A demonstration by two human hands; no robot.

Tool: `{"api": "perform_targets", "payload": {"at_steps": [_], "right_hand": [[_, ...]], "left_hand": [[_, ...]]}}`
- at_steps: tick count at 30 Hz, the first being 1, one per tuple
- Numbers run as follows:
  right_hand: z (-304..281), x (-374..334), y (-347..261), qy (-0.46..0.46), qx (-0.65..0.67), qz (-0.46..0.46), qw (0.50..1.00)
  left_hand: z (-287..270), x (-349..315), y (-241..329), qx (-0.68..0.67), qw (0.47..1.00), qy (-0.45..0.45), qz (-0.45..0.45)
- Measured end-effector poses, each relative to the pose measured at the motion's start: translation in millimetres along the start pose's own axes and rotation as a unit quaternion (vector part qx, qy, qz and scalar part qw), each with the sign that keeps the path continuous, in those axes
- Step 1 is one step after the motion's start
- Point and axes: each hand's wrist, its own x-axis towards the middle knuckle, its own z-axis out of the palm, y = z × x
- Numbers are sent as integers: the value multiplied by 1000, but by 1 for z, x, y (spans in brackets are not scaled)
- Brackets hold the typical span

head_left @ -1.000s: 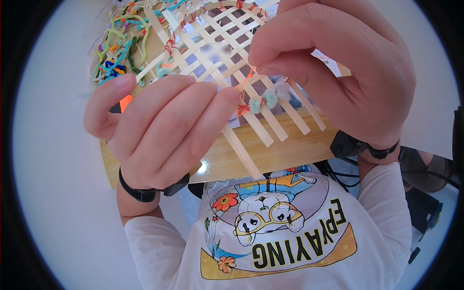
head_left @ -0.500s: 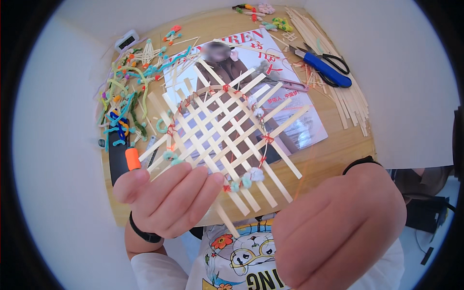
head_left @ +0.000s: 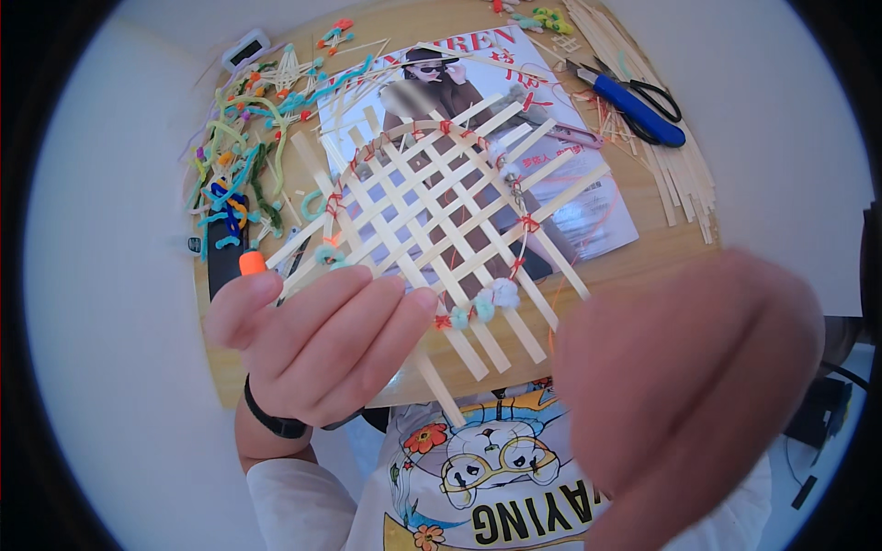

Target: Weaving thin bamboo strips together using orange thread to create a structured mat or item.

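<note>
wooden table (head_left: 634, 266), left hand (head_left: 322, 344) gripping woven lattice (head_left: 432, 220), scissors (head_left: 634, 96) beyond

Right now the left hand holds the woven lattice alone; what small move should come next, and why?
Probably bring the right hand back onto the woven strip lattice near its pompoms. Only the left hand supports it at one corner, and a red thread hangs loose there.

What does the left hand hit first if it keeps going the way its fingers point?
The left hand points up and right, fingers already touching the woven lattice. Straight on means more lattice first, then probably the magazine beneath it; the depth between them is unclear.
</note>
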Motion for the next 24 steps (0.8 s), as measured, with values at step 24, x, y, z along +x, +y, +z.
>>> {"api": "perform_targets", "payload": {"at_steps": [24], "right_hand": [[-10,2,51,161,-457,52,873]], "left_hand": [[4,-3,1,18,999,-26,-9]]}}
